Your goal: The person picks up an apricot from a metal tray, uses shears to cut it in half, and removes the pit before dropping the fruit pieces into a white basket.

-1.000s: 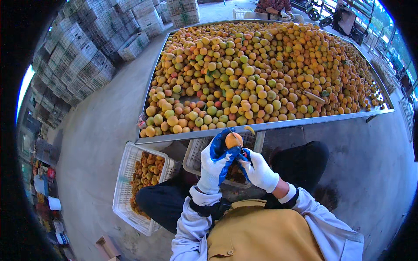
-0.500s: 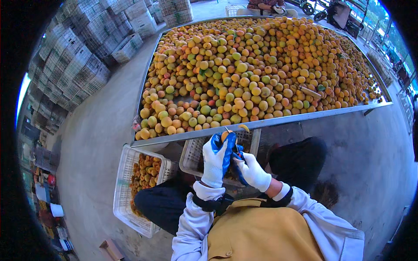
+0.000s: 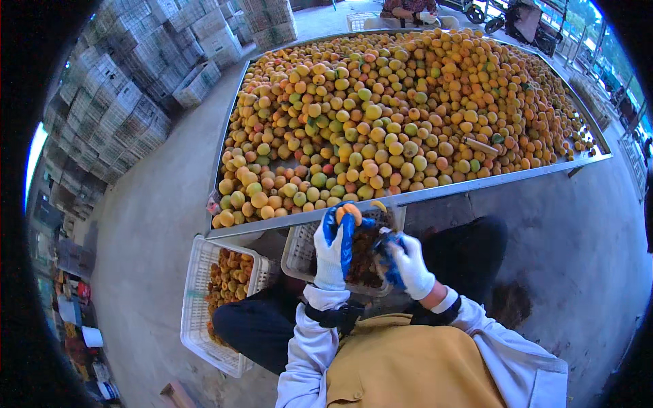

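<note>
My left hand point(image 3: 335, 248), in a white glove with blue coated fingers, is closed around an orange apricot point(image 3: 349, 213) at the table's near edge. A groove or cut runs down the fruit. Lower and to the right, my right hand point(image 3: 407, 264), gloved the same way, is closed and smeared by motion. A small knife point(image 3: 385, 232) shows as a pale blur at its fingertips. Both hands are above a white plastic crate point(image 3: 299, 248) with brownish scraps in it. A curved yellow piece of fruit point(image 3: 378, 205) lies by the table edge.
A metal-rimmed table point(image 3: 435, 193) bears a big heap of apricots point(image 3: 381, 115), with a brown stick-like piece point(image 3: 481, 146) on top. Left of my knee stands a white crate point(image 3: 194, 299) of opened fruit point(image 3: 230, 275). Stacked crates point(image 3: 122, 102) line the left. Another person point(image 3: 411, 10) sits across the table.
My right hand has moved away from the apricot, down and right, taking the knife along. My left hand still holds the apricot, now showing more of it. The view has shifted slightly.
</note>
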{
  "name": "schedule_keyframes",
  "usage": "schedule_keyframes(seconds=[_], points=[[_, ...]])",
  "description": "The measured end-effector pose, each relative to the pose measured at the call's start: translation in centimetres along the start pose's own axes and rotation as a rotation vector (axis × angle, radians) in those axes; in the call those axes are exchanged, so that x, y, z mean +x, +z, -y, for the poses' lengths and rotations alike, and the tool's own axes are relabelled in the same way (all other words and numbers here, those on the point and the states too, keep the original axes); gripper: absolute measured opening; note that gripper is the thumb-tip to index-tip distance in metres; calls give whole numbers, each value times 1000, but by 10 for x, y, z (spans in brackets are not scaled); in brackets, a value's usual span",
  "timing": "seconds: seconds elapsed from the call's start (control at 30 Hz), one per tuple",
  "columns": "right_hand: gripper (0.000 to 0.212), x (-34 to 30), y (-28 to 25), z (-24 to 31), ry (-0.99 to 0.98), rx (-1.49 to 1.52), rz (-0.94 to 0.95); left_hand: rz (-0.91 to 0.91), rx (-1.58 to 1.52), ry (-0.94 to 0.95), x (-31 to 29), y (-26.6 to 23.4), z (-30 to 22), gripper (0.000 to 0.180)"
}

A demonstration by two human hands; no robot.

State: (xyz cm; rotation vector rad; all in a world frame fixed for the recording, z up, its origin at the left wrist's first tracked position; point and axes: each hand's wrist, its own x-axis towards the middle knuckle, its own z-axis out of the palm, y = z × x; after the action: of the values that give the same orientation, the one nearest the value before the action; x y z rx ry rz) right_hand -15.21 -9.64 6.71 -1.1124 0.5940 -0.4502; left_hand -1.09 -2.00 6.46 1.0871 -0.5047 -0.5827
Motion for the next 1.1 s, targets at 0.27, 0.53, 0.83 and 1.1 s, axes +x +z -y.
schedule_keyframes(seconds=[0.27, 0.53, 0.83, 1.1], points=[[21, 37, -13, 34, -406, -275, 139, 228, 854, 466, -25, 13, -18, 41], [21, 26, -14, 21, -91, -283, 246, 29, 242, -23, -27, 5, 19, 26], [29, 18, 5, -2, -303, -285, 55, -159, -648, -242, -5, -3, 22, 25], [39, 47, 20, -25, -531, -498, 155, -9, -826, -362, -11, -38, 53, 43]])
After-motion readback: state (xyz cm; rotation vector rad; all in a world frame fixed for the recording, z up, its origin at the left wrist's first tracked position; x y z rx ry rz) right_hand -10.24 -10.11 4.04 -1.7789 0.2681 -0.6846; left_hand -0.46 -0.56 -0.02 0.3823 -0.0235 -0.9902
